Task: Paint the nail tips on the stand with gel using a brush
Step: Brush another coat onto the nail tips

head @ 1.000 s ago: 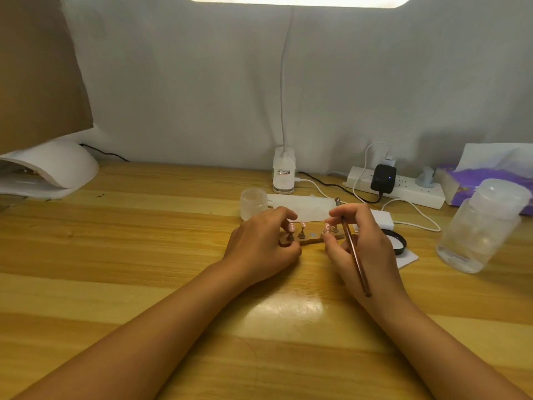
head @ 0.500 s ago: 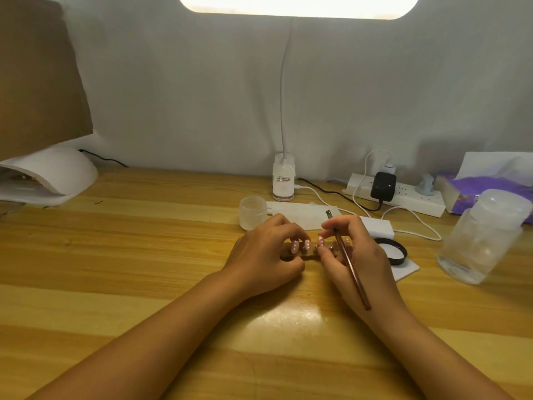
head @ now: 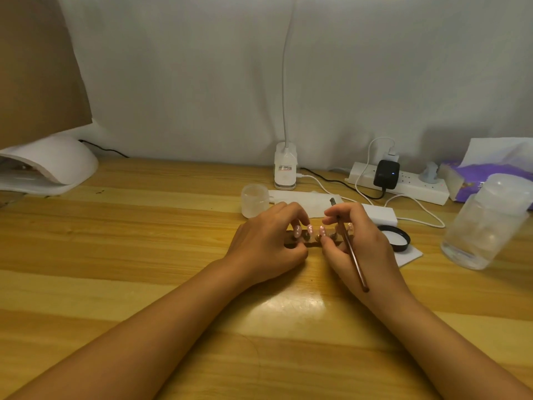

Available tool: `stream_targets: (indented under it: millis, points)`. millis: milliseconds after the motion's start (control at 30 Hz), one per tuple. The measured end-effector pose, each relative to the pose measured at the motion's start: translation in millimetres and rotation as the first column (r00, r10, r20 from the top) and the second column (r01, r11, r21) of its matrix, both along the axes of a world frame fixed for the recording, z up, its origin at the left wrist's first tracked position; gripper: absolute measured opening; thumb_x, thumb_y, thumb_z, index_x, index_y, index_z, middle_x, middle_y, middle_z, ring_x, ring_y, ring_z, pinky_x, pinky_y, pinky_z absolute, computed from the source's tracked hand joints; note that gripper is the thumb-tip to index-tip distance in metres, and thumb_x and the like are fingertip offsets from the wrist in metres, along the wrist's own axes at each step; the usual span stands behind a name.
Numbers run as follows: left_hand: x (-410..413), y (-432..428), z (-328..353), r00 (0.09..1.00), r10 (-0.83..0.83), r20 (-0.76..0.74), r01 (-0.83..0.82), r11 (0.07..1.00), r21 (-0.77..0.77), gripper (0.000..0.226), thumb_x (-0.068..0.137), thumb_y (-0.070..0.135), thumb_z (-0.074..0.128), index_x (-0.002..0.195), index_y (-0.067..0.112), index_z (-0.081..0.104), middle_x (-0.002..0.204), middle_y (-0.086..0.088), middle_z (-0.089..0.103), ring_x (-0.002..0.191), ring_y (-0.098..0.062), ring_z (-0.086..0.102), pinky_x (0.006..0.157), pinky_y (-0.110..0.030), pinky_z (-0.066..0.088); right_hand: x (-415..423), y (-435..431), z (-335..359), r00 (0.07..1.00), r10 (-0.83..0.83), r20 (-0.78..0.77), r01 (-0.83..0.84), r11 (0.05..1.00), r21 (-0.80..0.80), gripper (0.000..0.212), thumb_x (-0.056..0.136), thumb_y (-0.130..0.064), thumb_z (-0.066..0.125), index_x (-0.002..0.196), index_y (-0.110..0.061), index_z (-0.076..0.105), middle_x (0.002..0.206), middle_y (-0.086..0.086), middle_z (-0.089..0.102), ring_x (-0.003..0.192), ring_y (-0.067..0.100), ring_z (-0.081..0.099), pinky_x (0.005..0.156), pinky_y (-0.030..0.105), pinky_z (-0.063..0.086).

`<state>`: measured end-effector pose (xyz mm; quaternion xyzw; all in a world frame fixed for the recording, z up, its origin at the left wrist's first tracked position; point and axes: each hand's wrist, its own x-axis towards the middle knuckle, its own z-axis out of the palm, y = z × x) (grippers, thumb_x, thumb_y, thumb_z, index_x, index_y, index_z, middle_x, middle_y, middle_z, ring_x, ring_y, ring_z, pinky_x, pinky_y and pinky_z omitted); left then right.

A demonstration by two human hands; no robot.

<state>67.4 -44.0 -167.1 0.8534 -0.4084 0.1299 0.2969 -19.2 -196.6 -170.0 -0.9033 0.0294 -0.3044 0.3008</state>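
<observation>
Our left hand point(head: 268, 243) curls round the left end of the stand point(head: 313, 243), which lies on the surface point(head: 144, 241) between both hands. Our right hand point(head: 357, 241) grips the brush point(head: 353, 255) — its bristle end pointing away, past the tips point(head: 322, 232) — while thumb and forefinger close on one tip. We judge the risk plain: fingers on wet gel would smear it, and a tug could knock a tip off or drag the stand.
</observation>
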Motion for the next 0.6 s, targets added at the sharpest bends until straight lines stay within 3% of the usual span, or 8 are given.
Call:
stream_targets:
  millis: [200,600]
  points:
    - [-1.8,1.0,1.7,0.999,0.043,-0.015,-0.043,0.999,0.005,0.030,0.081,0.031,0.067,0.107,0.034,0.052,0.100,0.016,0.059,0.078,-0.003,0.051,0.056,-0.013,0.028,-2.4,-0.3,-1.3,0.999,-0.043,-0.010,0.043,0.999,-0.026,0.039,0.091,-0.010,0.061,0.125,-0.021,0.046,0.114,-0.005,0.060,0.100,0.008,0.057,0.079,0.027,0.052]
    - [-0.1,-0.4,1.2,0.998,0.059,-0.027,-0.058,0.998,0.013,0.030,0.084,0.033,0.067,0.110,0.032,0.053,0.105,0.016,0.061,0.091,-0.004,0.055,0.060,-0.013,0.035,-2.8,-2.3,0.1,0.997,-0.082,-0.017,0.081,0.996,-0.040,0.032,0.093,-0.010,0.059,0.123,-0.016,0.049,0.112,0.001,0.064,0.101,0.014,0.061,0.082,0.029,0.052]
